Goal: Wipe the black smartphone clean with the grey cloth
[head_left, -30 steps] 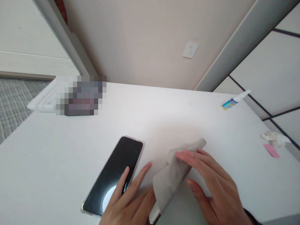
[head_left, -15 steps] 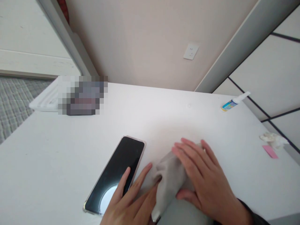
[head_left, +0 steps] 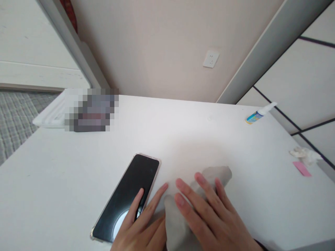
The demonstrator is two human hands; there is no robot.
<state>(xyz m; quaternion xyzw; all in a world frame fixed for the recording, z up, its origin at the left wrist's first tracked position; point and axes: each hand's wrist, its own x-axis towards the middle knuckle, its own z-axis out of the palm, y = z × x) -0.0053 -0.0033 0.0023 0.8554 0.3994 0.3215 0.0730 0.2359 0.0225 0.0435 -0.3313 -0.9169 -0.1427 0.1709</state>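
A soft grey cloth [head_left: 178,219] lies bunched on the white table at the lower middle. My right hand [head_left: 211,216] rests on top of it with fingers stretched and spread, and part of the cloth sticks out past the fingertips. Close by, my left hand [head_left: 142,226] has its fingers apart. One of its fingers touches the screen of a black smartphone [head_left: 125,188] in a clear case, and another reaches down beside the phone's edge. The remaining left fingers are partly hidden at the cloth's edge. The phone lies face up, tilted, reflecting a round light.
A small white-nozzled bottle [head_left: 253,117] lies at the back right of the table [head_left: 65,174]. Crumpled tissue [head_left: 305,154] and a pink slip [head_left: 302,168] are at the right edge. A blurred-out item [head_left: 91,111] and a white object [head_left: 52,113] sit back left. A wall [head_left: 157,52] borders the rear.
My right hand has moved down and left over the cloth, and its fingers have flattened out. The cloth's far end is now uncovered. My left hand has stayed almost in place.
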